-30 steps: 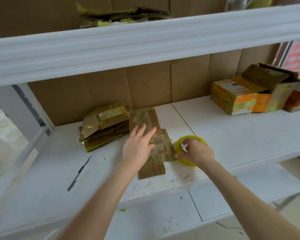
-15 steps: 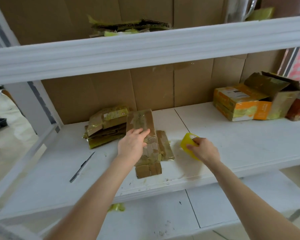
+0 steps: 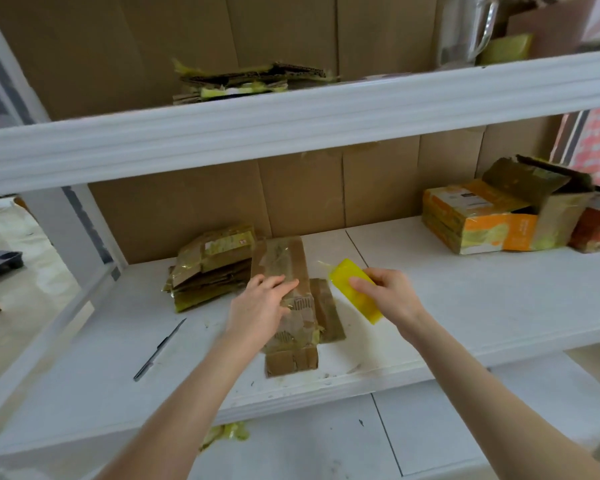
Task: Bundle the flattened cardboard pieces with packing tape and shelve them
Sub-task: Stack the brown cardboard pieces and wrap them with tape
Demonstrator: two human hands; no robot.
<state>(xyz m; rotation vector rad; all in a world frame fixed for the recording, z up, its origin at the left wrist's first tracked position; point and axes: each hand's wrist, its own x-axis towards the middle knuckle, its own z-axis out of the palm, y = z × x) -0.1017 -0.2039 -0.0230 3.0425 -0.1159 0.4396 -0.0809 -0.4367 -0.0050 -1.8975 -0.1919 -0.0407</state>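
Observation:
A stack of flattened brown cardboard pieces [image 3: 293, 344] lies on the white middle shelf [image 3: 465, 299], partly covered in shiny tape. My left hand [image 3: 260, 306] rests flat on top of it, fingers straight and pointing right. My right hand [image 3: 385, 296] grips a yellow roll of packing tape [image 3: 352, 289], lifted edge-on just right of the stack. A thin strand of tape runs from the roll's top left. A taped cardboard bundle [image 3: 210, 266] sits at the back left of the shelf.
A grey knife [image 3: 158, 346] lies left of the stack. Orange boxes and torn cartons [image 3: 492, 220] fill the shelf's right end. Another cardboard bundle [image 3: 246, 81] and a clear jug [image 3: 465, 29] sit on the upper shelf. A lower shelf [image 3: 326, 445] shows below.
My right hand has lifted the tape roll off the shelf and turned it on edge. My left hand has stayed on the stack. The camera has tilted upward.

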